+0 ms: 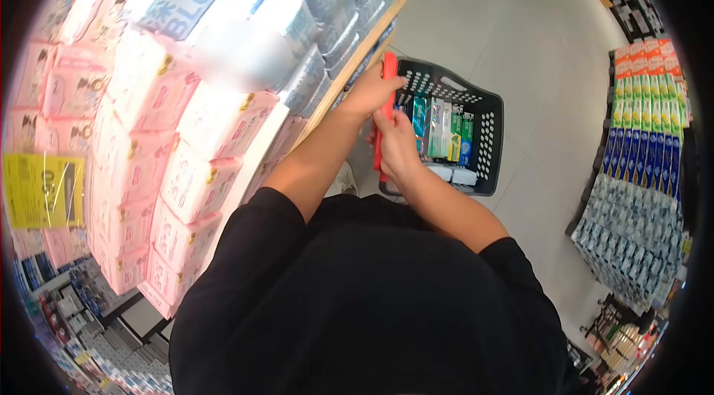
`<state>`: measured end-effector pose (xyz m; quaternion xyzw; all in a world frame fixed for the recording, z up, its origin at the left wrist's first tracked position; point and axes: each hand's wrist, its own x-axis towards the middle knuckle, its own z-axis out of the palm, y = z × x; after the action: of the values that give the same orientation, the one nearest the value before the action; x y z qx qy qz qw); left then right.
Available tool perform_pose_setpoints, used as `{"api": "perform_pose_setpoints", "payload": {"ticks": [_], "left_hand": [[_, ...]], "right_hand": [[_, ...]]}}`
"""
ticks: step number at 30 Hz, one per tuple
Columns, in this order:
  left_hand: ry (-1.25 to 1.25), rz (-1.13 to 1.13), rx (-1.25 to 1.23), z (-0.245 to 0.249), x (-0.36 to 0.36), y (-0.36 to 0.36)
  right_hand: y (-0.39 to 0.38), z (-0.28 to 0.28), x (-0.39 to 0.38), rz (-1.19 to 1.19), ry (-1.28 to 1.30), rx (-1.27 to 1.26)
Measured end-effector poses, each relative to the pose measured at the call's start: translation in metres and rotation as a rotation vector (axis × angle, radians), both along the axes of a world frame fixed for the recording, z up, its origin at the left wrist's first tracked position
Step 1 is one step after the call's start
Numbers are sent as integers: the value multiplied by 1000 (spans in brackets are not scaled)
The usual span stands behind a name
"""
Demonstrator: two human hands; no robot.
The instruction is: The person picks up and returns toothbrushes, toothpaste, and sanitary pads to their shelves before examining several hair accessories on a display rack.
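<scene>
My left hand (370, 90) is closed around the upper part of a red handle (388, 68) on a dark grey shopping basket (487, 105). Just below it, my right hand (397, 143) grips the same handle, its fingers wrapped round the bar. Perforated walls surround the basket's contents. Inside lie a teal box (419, 118), white boxes (437, 127), green-and-white boxes (466, 138) and small white packs (462, 176) at the near end. Part of the basket's left side is hidden behind the handle and my hands.
Close on the left rises a shelf stacked with pink packs (152, 82) and blue-white packs (297, 8), with a wooden edge (372, 34). A yellow price tag (44, 190) hangs there. Grey floor (476, 15) stretches ahead; at right stands a display of colourful boxes (639, 142).
</scene>
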<state>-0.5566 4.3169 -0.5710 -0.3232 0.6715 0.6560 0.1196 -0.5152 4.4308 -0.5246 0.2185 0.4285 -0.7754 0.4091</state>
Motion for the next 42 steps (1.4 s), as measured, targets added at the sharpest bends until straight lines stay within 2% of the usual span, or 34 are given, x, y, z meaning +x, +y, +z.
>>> {"api": "perform_pose_setpoints", "payload": {"ticks": [1,2,3,5,7,9,11,13,15,17,19,20,22,25,29,32,35,36,39,42], "left_hand": [[-70,-37,29,14,-7,0],[-240,20,97,51,-12,0],[-38,82,111,13,-4,-9],[203,165,40,-7,10,-3],[117,77,-151,16,18,19],[-3,21,-377,34,19,31],[-117,-39,-638,34,5,24],[-134,-13,-732,31,-2,24],[-137,5,-797,31,-9,20],[-166,19,-813,25,-14,11],[-191,40,-821,26,-23,9],[-156,79,-843,21,-25,7],[-164,68,-858,21,-29,5],[-140,111,-848,20,-26,7],[-99,194,-852,12,-12,8],[-35,223,-851,10,-2,7],[24,233,-794,10,6,6],[32,222,-789,10,6,6],[50,190,-785,12,6,5],[87,159,-776,11,6,5]], "right_hand": [[-7,-5,-12,-49,-3,-65],[-14,-15,-22,-102,-21,-68],[-19,-24,-31,-155,-36,-75],[-21,-19,-60,-184,-38,-216],[4,-60,-89,108,-43,-342],[32,-69,-113,289,316,6],[66,-102,-124,332,275,96],[109,-146,-111,269,22,79],[151,-205,-79,396,-85,227],[177,-234,-44,667,-102,500],[194,-285,-7,937,49,613],[195,-291,2,1010,133,640],[188,-305,17,1147,310,685],[157,-326,37,1152,434,701],[102,-339,55,1023,647,667],[63,-347,46,1253,686,597],[37,-373,53,1375,816,699],[32,-383,53,1445,760,677],[23,-403,60,1479,768,764],[20,-402,50,1520,772,737]]}}
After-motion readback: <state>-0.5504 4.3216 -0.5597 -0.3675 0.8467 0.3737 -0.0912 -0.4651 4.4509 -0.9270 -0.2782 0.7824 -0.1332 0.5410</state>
